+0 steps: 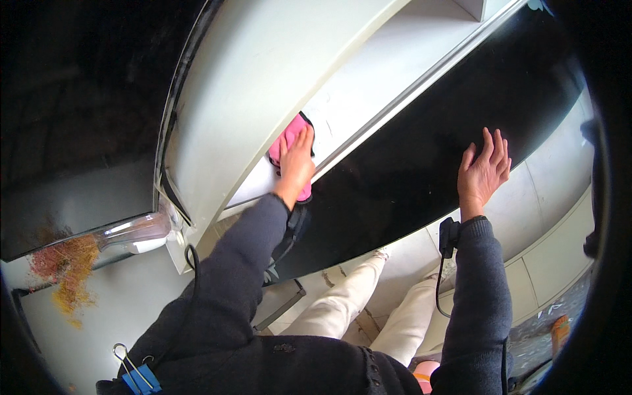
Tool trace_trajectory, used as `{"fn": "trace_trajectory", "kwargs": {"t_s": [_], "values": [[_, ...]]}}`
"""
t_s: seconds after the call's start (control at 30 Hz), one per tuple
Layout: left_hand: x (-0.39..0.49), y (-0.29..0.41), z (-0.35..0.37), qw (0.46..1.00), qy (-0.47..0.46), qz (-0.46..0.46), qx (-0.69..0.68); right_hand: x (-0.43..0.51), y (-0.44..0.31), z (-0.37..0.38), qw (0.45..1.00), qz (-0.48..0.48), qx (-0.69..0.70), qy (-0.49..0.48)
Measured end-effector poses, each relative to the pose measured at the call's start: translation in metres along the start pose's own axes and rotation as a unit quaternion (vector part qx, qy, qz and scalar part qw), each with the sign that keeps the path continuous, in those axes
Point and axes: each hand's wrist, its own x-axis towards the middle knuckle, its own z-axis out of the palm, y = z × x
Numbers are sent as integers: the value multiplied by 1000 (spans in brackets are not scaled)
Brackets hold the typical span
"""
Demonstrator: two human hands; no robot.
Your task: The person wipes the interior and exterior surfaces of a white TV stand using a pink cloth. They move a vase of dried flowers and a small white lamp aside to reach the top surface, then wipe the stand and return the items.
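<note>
My left hand (297,160) lies on a pink cloth with dark edging (291,136), its palm down and fingers spread along it. The cloth sits on the white inner board (335,106) of a low cabinet, partly under the curved white top (242,74). One end of it hangs over the cabinet's front edge onto a glossy black panel (395,148). My right hand (481,170) holds nothing. Its fingers are apart and slightly bent, over the panel's outer edge.
A large dark screen (84,123) stands behind the white top. Beside it a clear glass vase (136,229) lies tilted with dried red and yellow flowers (74,269). A white upright divider (476,7) stands inside the cabinet. Pale floor tiles (518,207) run along the right.
</note>
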Motion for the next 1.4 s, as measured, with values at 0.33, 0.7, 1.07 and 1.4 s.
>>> {"fn": "trace_trajectory", "kwargs": {"t_s": [0.33, 0.7, 1.07, 1.4], "values": [[92, -13, 18, 966, 97, -90, -221, 0, 0, 2, 1000, 6, -8, -8], [58, 35, -37, 999, 4, 28, -25, 1, 0, 2, 1000, -1, 7, 9], [72, 31, -27, 995, 86, 54, -10, 0, 0, -1, 1000, -1, -4, -1], [73, 30, -25, 997, 57, 41, 11, -1, 0, -2, 1000, 6, 11, -15]]}}
